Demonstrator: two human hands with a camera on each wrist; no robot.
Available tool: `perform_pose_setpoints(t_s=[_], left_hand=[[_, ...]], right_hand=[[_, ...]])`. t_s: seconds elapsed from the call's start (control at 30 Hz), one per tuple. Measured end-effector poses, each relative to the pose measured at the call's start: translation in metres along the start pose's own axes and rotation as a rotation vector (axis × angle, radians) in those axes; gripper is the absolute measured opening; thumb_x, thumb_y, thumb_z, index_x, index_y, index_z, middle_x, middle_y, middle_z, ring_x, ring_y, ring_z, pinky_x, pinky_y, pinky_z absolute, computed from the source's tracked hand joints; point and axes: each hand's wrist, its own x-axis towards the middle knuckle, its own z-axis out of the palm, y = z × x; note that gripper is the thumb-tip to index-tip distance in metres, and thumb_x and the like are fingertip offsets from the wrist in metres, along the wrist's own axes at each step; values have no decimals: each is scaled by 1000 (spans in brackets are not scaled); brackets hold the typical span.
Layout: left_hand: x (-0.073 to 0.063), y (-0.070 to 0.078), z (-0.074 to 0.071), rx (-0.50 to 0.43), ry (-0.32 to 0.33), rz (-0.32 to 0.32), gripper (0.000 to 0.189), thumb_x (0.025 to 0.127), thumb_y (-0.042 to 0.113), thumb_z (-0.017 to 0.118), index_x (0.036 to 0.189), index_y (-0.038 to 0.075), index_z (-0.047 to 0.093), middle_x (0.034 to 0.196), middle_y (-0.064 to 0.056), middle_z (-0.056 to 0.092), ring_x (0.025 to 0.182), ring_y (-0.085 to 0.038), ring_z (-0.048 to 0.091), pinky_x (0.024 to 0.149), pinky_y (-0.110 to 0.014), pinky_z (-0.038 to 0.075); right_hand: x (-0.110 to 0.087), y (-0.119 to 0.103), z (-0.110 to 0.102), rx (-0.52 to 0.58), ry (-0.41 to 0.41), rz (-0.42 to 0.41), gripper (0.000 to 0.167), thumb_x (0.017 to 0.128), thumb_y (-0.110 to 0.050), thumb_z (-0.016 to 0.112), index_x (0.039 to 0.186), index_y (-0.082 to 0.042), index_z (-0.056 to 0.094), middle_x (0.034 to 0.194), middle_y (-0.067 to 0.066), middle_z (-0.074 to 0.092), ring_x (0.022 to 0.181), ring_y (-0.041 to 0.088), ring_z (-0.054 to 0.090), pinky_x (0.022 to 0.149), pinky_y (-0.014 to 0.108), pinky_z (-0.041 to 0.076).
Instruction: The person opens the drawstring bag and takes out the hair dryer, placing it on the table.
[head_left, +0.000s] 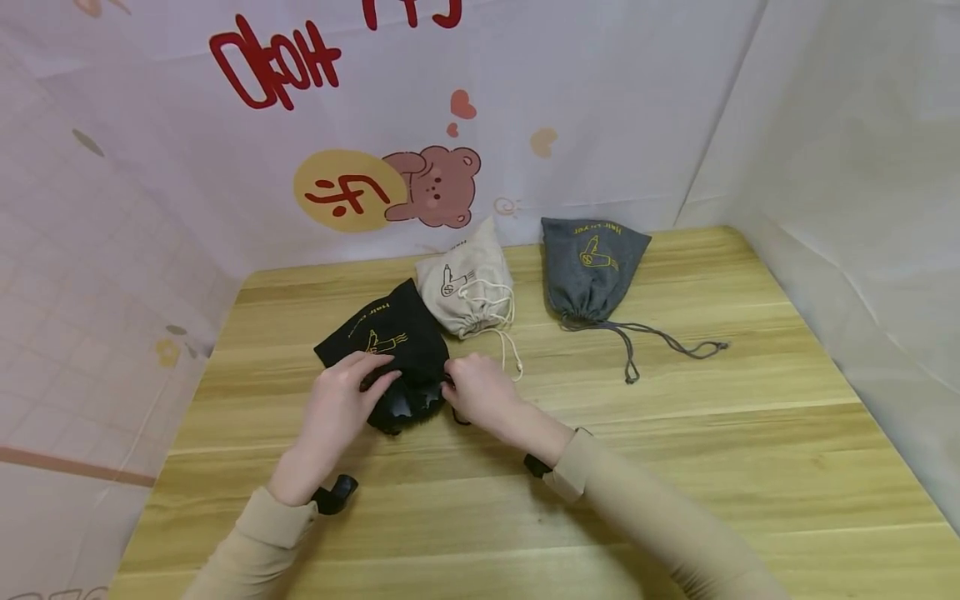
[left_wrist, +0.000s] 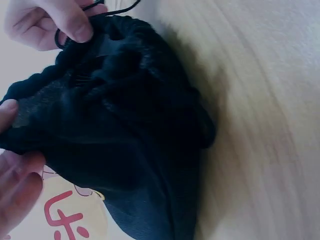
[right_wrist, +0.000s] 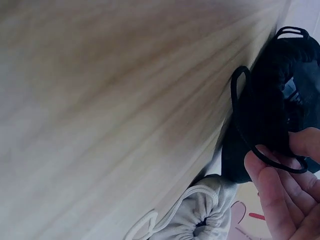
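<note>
A black drawstring bag (head_left: 416,342) with a yellow hair dryer print lies on the table, its gathered mouth turned toward me and partly spread. My left hand (head_left: 341,396) pinches one side of the mouth between thumb and fingers; in the left wrist view the thumb sits inside the rim. On the opposite side, my right hand (head_left: 480,387) grips the rim and a looped black cord (right_wrist: 242,125). Something dark and shiny shows within the bag's opening (right_wrist: 295,95); what it is stays hidden. Beside the black bag is a cream drawstring bag (head_left: 483,258), its mouth drawn closed.
A grey drawstring bag (head_left: 592,279), cinched, lies at the back right with its cords (head_left: 660,333) trailing across the wooden table (head_left: 675,467). A printed white cloth (head_left: 600,108) hangs behind and along the sides. Each wrist wears a black band (head_left: 335,495).
</note>
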Motion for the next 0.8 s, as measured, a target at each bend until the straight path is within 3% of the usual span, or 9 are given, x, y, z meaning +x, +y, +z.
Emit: perform_pose_setpoints(t_s=[0.1, 0.23, 0.43, 0.6, 0.8], left_hand=[[-2, -1, 2, 4, 12, 27, 18, 84, 3, 86, 101, 1, 81, 90, -13, 78, 74, -26, 75, 65, -40, 62], [-4, -2, 3, 7, 1, -10, 19, 84, -5, 83, 102, 0, 81, 91, -14, 77, 73, -27, 74, 65, -42, 61], [-10, -4, -1, -17, -20, -55, 24, 82, -11, 80, 103, 0, 80, 95, -14, 78, 60, -15, 61, 56, -27, 50], [-12, -11, -6, 7, 14, -89, 24, 80, -14, 79, 100, 0, 81, 94, -14, 78, 57, -13, 57, 55, -24, 45], [-14, -10, -4, -21, -55, -87, 24, 85, -9, 78, 105, 4, 81, 99, -11, 77, 60, -9, 55, 56, -23, 47]], right_hand=[[-1, 2, -2, 10, 15, 20, 24, 93, -17, 77, 72, -9, 68, 71, 9, 73, 69, 29, 74, 58, 41, 58], [-1, 7, -2, 13, 21, 28, 25, 91, -16, 77, 70, -9, 67, 71, 9, 73, 68, 29, 74, 57, 42, 57], [-5, 16, 0, 31, 20, 29, 26, 90, -14, 78, 68, -10, 65, 68, 7, 71, 65, 27, 71, 58, 42, 55], [-7, 20, -3, 38, 23, 25, 27, 91, -14, 78, 68, -11, 65, 68, 7, 72, 67, 29, 72, 61, 44, 56], [-9, 21, -5, 7, 27, 31, 23, 89, -13, 80, 70, -9, 68, 71, 9, 74, 71, 31, 74, 64, 46, 59]])
